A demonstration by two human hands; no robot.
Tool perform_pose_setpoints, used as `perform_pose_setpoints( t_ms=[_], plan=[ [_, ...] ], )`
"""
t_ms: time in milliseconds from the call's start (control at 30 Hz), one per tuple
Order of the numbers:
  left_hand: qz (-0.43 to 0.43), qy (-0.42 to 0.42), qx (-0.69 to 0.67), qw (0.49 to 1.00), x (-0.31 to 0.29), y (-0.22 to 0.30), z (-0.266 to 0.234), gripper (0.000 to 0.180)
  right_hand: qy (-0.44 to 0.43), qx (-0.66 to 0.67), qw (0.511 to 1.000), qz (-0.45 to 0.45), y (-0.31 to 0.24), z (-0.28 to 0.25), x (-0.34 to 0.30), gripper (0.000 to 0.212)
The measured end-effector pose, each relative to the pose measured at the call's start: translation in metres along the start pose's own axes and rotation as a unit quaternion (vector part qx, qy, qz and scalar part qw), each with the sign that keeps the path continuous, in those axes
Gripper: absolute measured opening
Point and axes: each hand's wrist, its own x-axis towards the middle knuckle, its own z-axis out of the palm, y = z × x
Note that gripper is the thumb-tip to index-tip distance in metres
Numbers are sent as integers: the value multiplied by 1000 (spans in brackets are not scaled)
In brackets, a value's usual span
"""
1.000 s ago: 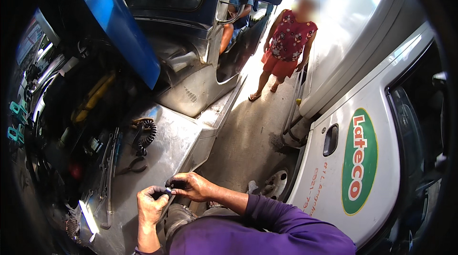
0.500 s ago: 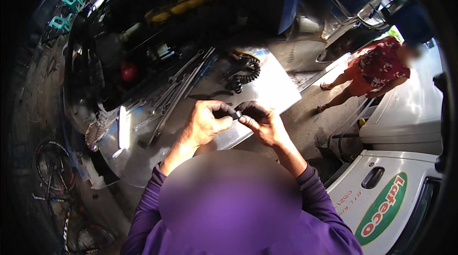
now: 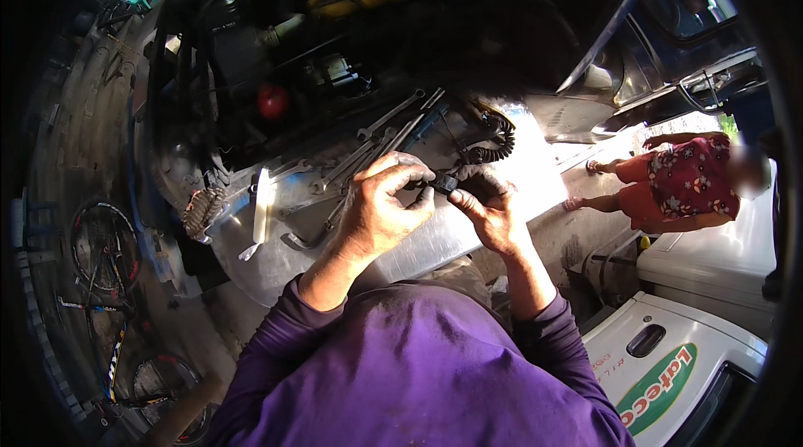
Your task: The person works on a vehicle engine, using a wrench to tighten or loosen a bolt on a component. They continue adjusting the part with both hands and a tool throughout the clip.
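Note:
A small black part [image 3: 443, 183], its kind too small to make out, is pinched between my two hands above a bare metal panel. My left hand [image 3: 386, 203] grips one side of it with thumb and fingertips. On the other side, my right hand [image 3: 492, 206] has its thumb and curled fingers closed on it. The fingertips of both hands are blackened and partly cover the part. Beyond my hands, a coiled black cable [image 3: 493, 146] lies on the panel. Several wrenches [image 3: 389, 115] and long bars lie beside it, next to my left hand.
The metal panel [image 3: 401, 261] borders a dark open engine bay with a red round thing [image 3: 272, 102]. A light tube [image 3: 262, 206] lies at left. A bicycle [image 3: 113, 305] is on the floor. At right are a person in red [image 3: 682, 179] and a white vehicle door [image 3: 669, 338].
The view has shifted, so the scene sits farther right in the picture. My hands have turned the small part a little, and more of its black side shows. The person at right has changed posture.

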Motion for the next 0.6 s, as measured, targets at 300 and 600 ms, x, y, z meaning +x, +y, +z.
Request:
perform_pose_setpoints(
  t_ms=[300,600],
  plan=[
    [-29,-15,117,993,14,-16,2,17,-11,-127,990,-64,2,3,34,25],
    [-88,-51,175,979,22,-23,7,12,-14,-167,983,-74,2,6,51,33]
  ],
)
